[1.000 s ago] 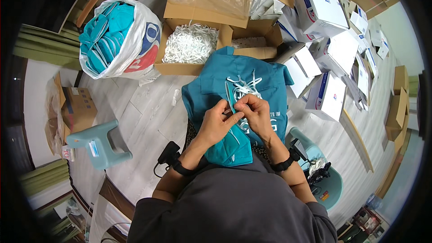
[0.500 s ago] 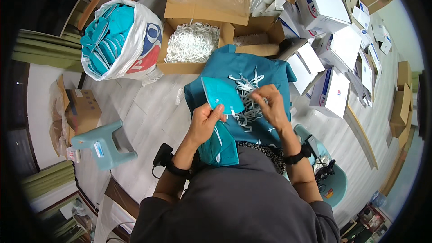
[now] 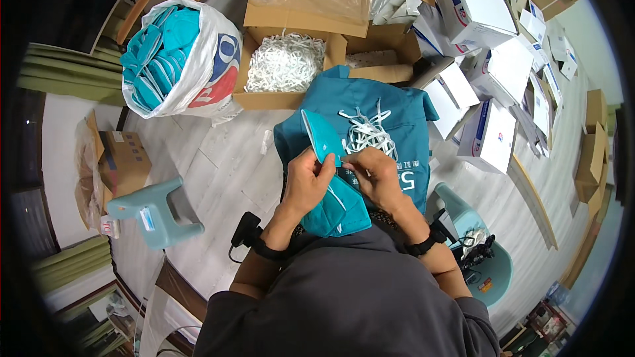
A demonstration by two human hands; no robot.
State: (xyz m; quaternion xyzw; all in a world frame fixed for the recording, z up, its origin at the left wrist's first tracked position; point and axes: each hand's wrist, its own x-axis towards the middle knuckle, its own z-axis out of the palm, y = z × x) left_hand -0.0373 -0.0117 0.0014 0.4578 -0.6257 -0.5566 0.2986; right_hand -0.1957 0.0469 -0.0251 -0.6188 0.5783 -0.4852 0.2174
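Note:
A teal folded face mask (image 3: 320,133) is pinched in my left hand (image 3: 307,182), its tip pointing up and away from me. My right hand (image 3: 376,175) is closed in a pinch at the mask's lower right corner; what its fingertips grip there is too small to make out. Below both hands, more teal masks (image 3: 338,211) with white straps lie on my lap. Just beyond my right hand, a loose pile of white elastic straps (image 3: 369,129) rests on the dark teal cloth (image 3: 410,109) over my knees.
A white sack (image 3: 217,82) full of teal masks stands at the far left. Next to it, a cardboard box (image 3: 270,100) holds a heap of white straps. White cartons (image 3: 486,135) are stacked at right. A stool (image 3: 155,208) stands left, a pale teal tub (image 3: 497,271) right.
My right hand has come from the strap pile down and left to the mask's corner. My left hand has turned the mask more edge-on. The masks on my lap have shifted slightly right.

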